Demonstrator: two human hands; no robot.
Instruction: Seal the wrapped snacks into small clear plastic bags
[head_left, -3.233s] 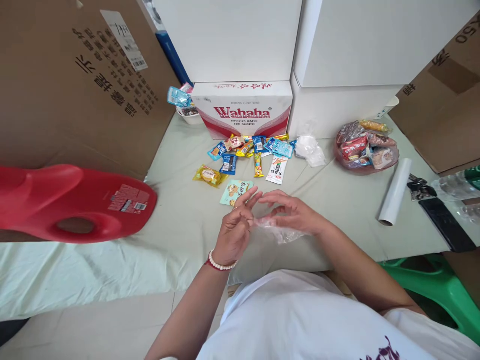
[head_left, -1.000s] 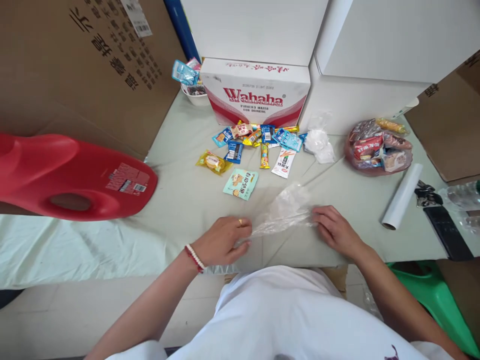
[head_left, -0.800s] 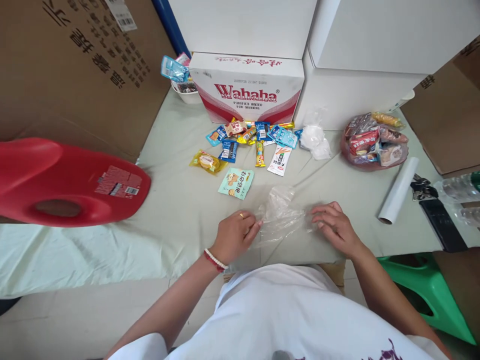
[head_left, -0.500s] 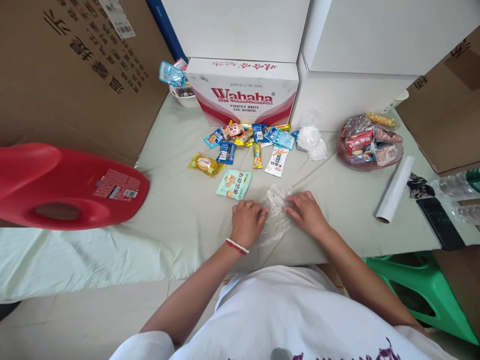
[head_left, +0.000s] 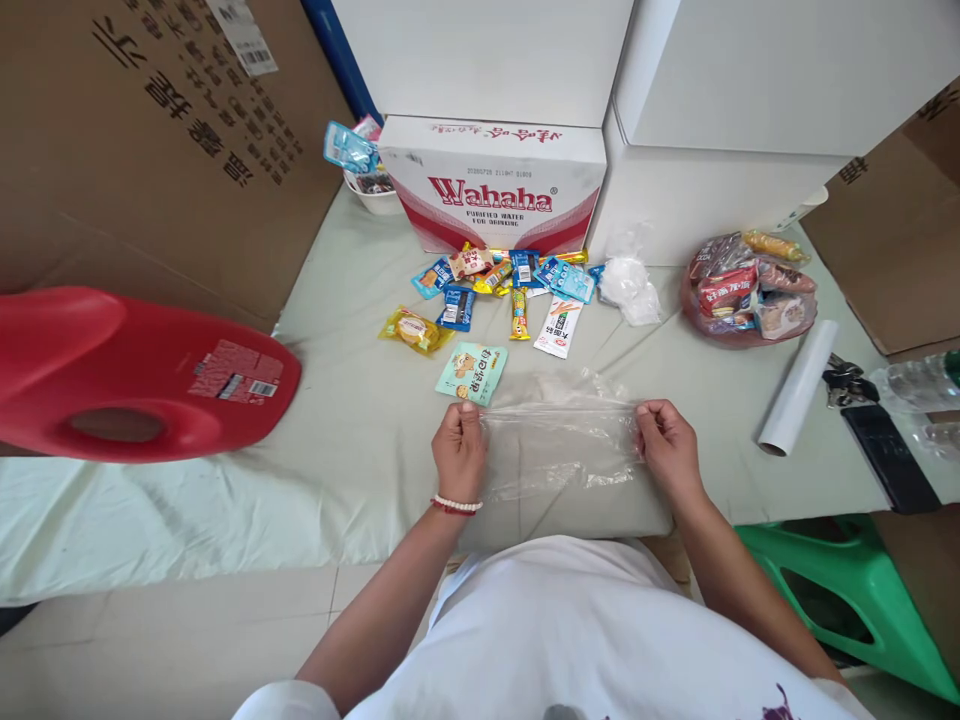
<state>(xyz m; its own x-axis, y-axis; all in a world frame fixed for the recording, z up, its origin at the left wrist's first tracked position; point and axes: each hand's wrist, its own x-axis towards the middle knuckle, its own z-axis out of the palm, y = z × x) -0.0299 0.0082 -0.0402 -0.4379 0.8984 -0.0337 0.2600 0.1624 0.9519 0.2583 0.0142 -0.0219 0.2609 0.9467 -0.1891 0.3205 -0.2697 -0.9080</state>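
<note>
A clear plastic bag (head_left: pixel 559 440) is stretched sideways just above the table's front part. My left hand (head_left: pixel 460 450) pinches its left end, and my right hand (head_left: pixel 669 447) grips the right end, both with fingers closed. Just beyond my left hand lies a mint-green snack packet (head_left: pixel 472 372). Farther back are a yellow-wrapped snack (head_left: pixel 415 330), a white snack packet (head_left: pixel 559 325) and several small blue and yellow packets (head_left: pixel 519 312). A crumpled bundle of clear plastic (head_left: pixel 630 290) rests to their right.
Behind the snacks stands a Wahaha carton (head_left: pixel 495 190). On the right are a bowl of packaged snacks (head_left: pixel 750 290), a white roll (head_left: pixel 799 390), keys (head_left: pixel 847 380) and a black phone (head_left: pixel 889 455). A red jug (head_left: pixel 150 375) is at left, a green stool (head_left: pixel 847 600) below right.
My hands have moved apart, left hand leftward and right hand rightward. The plastic bag, bunched up between them before, is now spread out flat and wide.
</note>
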